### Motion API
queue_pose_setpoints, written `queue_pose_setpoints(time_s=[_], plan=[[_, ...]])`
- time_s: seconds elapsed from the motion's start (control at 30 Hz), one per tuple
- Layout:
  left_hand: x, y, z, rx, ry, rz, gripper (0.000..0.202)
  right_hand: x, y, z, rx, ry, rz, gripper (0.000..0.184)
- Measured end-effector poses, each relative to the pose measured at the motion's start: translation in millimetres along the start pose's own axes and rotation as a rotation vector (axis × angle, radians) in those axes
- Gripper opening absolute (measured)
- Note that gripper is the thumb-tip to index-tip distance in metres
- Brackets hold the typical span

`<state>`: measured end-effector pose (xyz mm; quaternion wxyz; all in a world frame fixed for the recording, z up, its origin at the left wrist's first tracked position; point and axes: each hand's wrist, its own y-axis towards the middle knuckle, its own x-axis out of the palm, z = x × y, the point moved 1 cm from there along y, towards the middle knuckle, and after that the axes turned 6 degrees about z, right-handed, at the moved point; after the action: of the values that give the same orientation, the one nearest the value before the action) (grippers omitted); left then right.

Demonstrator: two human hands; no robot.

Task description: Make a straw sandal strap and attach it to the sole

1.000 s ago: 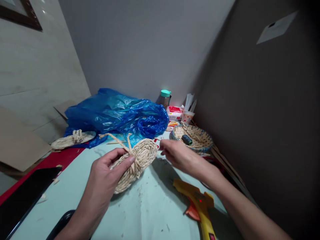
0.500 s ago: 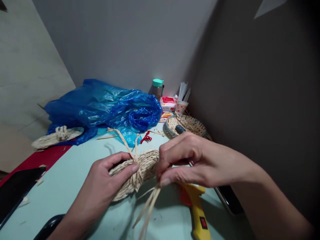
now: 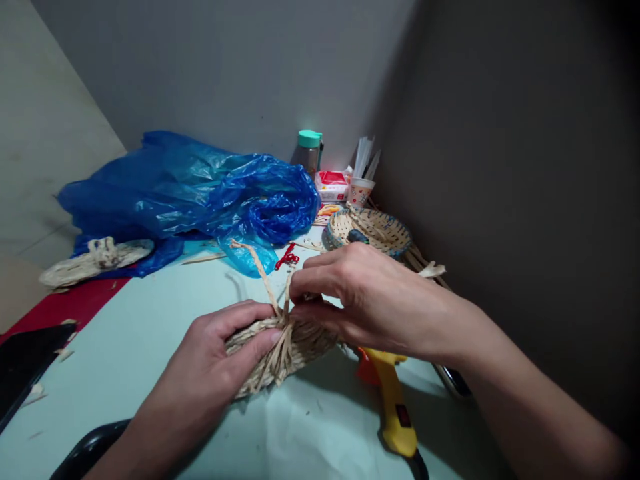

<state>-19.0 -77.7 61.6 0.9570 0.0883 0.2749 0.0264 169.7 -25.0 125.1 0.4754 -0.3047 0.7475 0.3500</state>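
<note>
My left hand (image 3: 220, 363) is closed on a woven straw piece (image 3: 310, 343), long and rounded like a sandal sole, with the thumb pressing on its top. Gathered strands fan down over the near side from its middle. Two loose straw strands (image 3: 263, 273) stick up behind the thumb. At the upright strands, my right hand (image 3: 345, 293) is bent over with its fingertips pinched together on straw. Those fingers hide the exact grip and part of the piece. Right of the piece lies a yellow glue gun (image 3: 395, 407) with an orange trigger.
A blue plastic bag (image 3: 200, 193) spreads at the back left, with a straw sandal (image 3: 97, 262) beside it. Behind stand a bottle (image 3: 308, 153), a tissue pack (image 3: 333, 187) and a cup of sticks (image 3: 360, 192). A woven basket (image 3: 400, 233) and red cord (image 3: 287, 257) lie nearer.
My right hand has moved left and up, from pulling strands low in front to the base of the upright strands. The strand ends now lie fanned against the piece. The view has shifted slightly.
</note>
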Motion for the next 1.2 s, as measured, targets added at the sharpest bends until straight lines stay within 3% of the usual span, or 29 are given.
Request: queue_pose_setpoints(time_s=[0.13, 0.33, 0.5, 0.77, 0.83, 0.97, 1.03, 1.2], plan=[[2.5, -2, -3, 0.062, 0.031, -0.007, 0.016, 0, 0, 0, -0.005, -0.031, 0.007, 0.013], [3.5, -8, -9, -0.036, 0.093, 0.046, 0.030, 0, -2, -3, 0.010, -0.098, 0.032, 0.017], [6.8, -4, 0, 0.041, 0.003, 0.056, 0.012, 1, -6, -7, -0.021, -0.174, 0.057, 0.022], [7.2, -2, 5, 0.051, 0.002, 0.063, 0.019, 4, -8, -14, -0.133, -0.288, 0.157, 0.017], [7.1, -3, 4, 0.030, 0.025, 0.071, 0.018, 2, -10, -15, -0.172, -0.287, 0.293, 0.014], [6.1, -4, 5, -0.005, 0.043, 0.157, 0.016, 1, -30, -19, -0.220, -0.183, 0.806, 0.013], [5.2, -4, 7, -0.008, 0.034, 0.205, 0.016, 8, -40, -17, -0.184, -0.130, 0.935, 0.013], [3.9, -3, 9, 0.009, 0.017, 0.239, 0.013, 36, -44, -5, 0.059, -0.049, 0.702, 0.009]])
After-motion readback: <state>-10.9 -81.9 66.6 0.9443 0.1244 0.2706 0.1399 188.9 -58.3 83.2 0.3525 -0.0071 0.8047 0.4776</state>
